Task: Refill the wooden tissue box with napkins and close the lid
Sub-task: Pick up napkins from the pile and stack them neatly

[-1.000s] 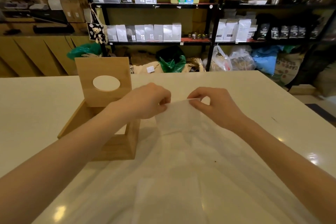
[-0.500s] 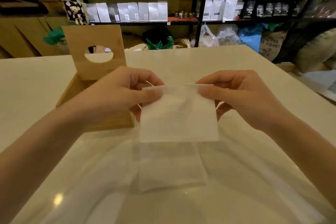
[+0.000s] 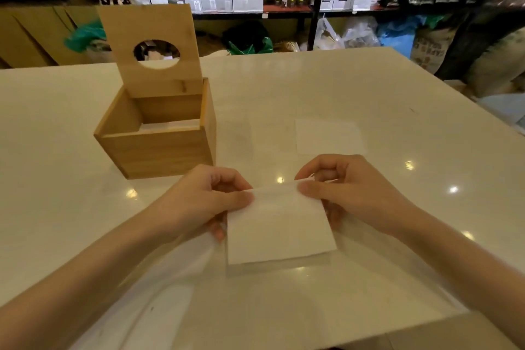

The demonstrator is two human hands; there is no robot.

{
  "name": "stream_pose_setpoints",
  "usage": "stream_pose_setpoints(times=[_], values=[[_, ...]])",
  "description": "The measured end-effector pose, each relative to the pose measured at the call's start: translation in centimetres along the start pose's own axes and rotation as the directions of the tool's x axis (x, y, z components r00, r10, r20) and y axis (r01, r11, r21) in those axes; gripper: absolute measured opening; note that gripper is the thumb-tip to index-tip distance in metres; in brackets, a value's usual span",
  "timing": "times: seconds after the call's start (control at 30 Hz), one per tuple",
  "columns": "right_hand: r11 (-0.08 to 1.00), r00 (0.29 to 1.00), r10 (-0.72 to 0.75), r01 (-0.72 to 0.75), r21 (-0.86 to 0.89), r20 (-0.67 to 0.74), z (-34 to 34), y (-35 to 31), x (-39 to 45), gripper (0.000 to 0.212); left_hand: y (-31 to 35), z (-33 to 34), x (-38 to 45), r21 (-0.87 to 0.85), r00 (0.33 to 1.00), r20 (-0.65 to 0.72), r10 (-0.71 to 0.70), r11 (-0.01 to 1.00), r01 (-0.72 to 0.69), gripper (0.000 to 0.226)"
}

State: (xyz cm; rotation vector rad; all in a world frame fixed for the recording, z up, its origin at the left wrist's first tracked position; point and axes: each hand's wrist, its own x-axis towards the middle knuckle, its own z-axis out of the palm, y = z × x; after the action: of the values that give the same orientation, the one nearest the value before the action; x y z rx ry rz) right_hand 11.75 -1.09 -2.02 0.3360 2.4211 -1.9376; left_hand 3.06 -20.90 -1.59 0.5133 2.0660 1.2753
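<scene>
We count one wooden tissue box [image 3: 159, 136] on the white table [image 3: 369, 94], standing at the left, farther off than our hands. Its lid [image 3: 152, 48], with one round hole, stands upright at the far edge, so the box is open. Inside it we see a white layer of napkins [image 3: 170, 124] low against the far wall; how many lie there we cannot tell.

We hold one folded napkin [image 3: 277, 224] near us, in the middle, just above the table. Our left hand [image 3: 199, 202] pinches its upper left corner between thumb and curled fingers; our right hand [image 3: 349, 190] pinches the upper right corner the same way. Both hands are closed on the napkin, the remaining fingers tucked in.

A faint pale square [image 3: 329, 135] lies on the table beyond our right hand; we cannot tell whether it is another napkin.
</scene>
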Motion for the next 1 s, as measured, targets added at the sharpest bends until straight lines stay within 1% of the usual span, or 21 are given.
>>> stream_pose_setpoints(times=[0.13, 0.27, 0.33, 0.37, 0.4, 0.47, 0.5, 0.53, 0.6, 0.67, 0.73, 0.8, 0.9, 1.0], values=[[0.981, 0.994, -0.091, 0.079, -0.178, -0.057, 0.3, 0.8, 0.1, 0.007, -0.1, 0.4, -0.2, 0.199, 0.986, -0.128, 0.110, 0.976, -0.083, 0.010], [0.939, 0.977, -0.197, 0.162, -0.303, -0.086, 0.8, 1.4, 0.3, 0.009, -0.4, 0.6, -0.2, 0.311, 0.968, -0.170, 0.186, 0.942, -0.126, 0.013], [0.872, 0.959, -0.268, 0.198, -0.448, -0.097, 1.1, 1.8, 0.2, 0.006, -0.6, 0.6, -0.1, 0.371, 0.959, -0.187, 0.212, 0.920, -0.131, 0.012], [0.816, 0.949, -0.305, 0.215, -0.536, -0.084, 1.2, 1.9, 0.1, 0.005, -0.7, 0.7, -0.1, 0.402, 0.955, -0.194, 0.224, 0.906, -0.130, 0.011], [0.755, 0.940, -0.337, 0.231, -0.614, -0.061, 1.3, 2.0, -0.1, 0.009, -0.7, 0.7, -0.1, 0.422, 0.952, -0.197, 0.233, 0.897, -0.132, 0.010], [0.666, 0.931, -0.365, 0.245, -0.704, -0.021, 1.4, 1.9, -0.4, 0.021, -0.4, 0.7, -0.1, 0.483, 0.953, -0.190, 0.235, 0.868, -0.118, 0.006], [0.638, 0.928, -0.372, 0.250, -0.728, -0.008, 1.3, 1.8, -0.4, 0.026, -0.1, 0.7, -0.1, 0.564, 0.954, -0.179, 0.242, 0.819, -0.101, 0.009], [0.621, 0.926, -0.378, 0.255, -0.741, 0.001, 1.1, 1.7, -0.4, 0.030, 0.3, 0.6, 0.0, 0.660, 0.952, -0.159, 0.261, 0.745, -0.094, 0.013], [0.622, 0.924, -0.383, 0.252, -0.742, -0.007, 0.3, 1.2, -0.3, 0.033, 1.7, 0.7, 0.2, 0.778, 0.931, -0.110, 0.347, 0.613, -0.137, 0.016], [0.615, 0.922, -0.387, 0.239, -0.752, -0.023, -1.1, 0.5, -0.1, 0.032, 3.6, 1.2, 0.5, 0.799, 0.887, -0.069, 0.456, 0.558, -0.225, 0.015], [0.592, 0.911, -0.411, 0.243, -0.769, -0.029, -2.9, -0.1, 0.4, 0.032, 5.3, 1.9, 1.5, 0.767, 0.835, -0.061, 0.547, 0.561, -0.312, 0.015], [0.576, 0.890, -0.452, 0.241, -0.781, -0.059, -4.8, -0.3, 1.3, 0.032, 6.3, 2.8, 3.3, 0.721, 0.797, -0.065, 0.601, 0.581, -0.379, 0.017], [0.566, 0.851, -0.500, 0.183, -0.804, -0.158, -7.1, 0.3, 3.2, 0.033, 6.3, 4.2, 7.3, 0.707, 0.769, -0.043, 0.637, 0.563, -0.427, 0.025], [0.540, 0.835, -0.503, 0.104, -0.835, -0.222, -8.3, 1.6, 4.5, 0.034, 5.6, 5.0, 11.1, 0.746, 0.779, -0.041, 0.625, 0.538, -0.392, 0.036]])
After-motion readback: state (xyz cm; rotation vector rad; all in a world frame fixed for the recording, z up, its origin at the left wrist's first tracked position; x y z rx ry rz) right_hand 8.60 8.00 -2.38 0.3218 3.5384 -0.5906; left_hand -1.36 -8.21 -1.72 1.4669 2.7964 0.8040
